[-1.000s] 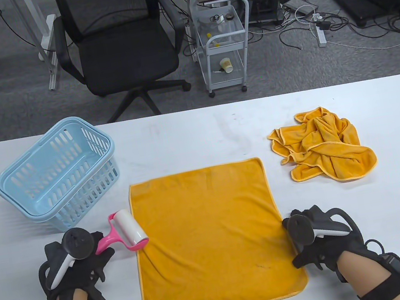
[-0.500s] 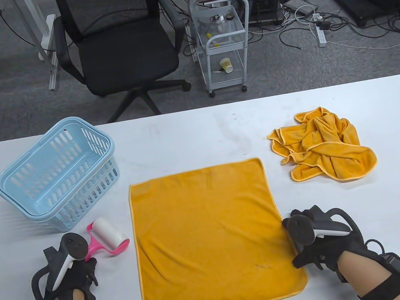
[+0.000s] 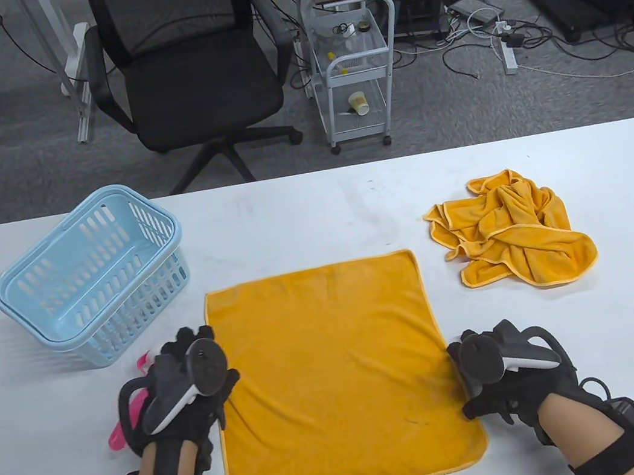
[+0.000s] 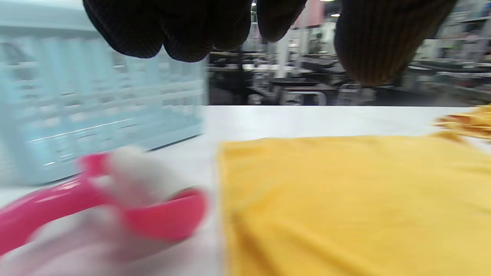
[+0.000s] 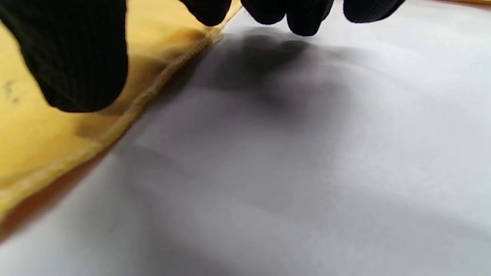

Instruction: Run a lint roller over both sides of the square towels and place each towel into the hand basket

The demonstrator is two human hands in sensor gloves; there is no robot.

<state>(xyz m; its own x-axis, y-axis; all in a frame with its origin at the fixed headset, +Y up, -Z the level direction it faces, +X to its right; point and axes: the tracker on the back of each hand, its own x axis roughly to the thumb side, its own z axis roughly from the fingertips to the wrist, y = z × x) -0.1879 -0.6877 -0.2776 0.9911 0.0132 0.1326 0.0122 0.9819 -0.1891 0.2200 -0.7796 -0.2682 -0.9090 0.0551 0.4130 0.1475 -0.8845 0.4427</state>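
Left hand (image 3: 187, 389): my fingers (image 4: 180, 28) hang loosely over the left edge of the flat towel (image 3: 333, 381), holding nothing.
Right hand (image 3: 504, 376): my fingers (image 5: 76, 57) are relaxed, tips at the flat towel's right edge; I cannot tell if they press it.
Lint roller (image 4: 115, 199): lying on the desk (image 3: 302, 222) under my left hand, just left of the flat towel.
Hand basket (image 3: 91, 277): far left on the desk.
Crumpled towel (image 3: 512, 230): 1 heap, right side, well apart.
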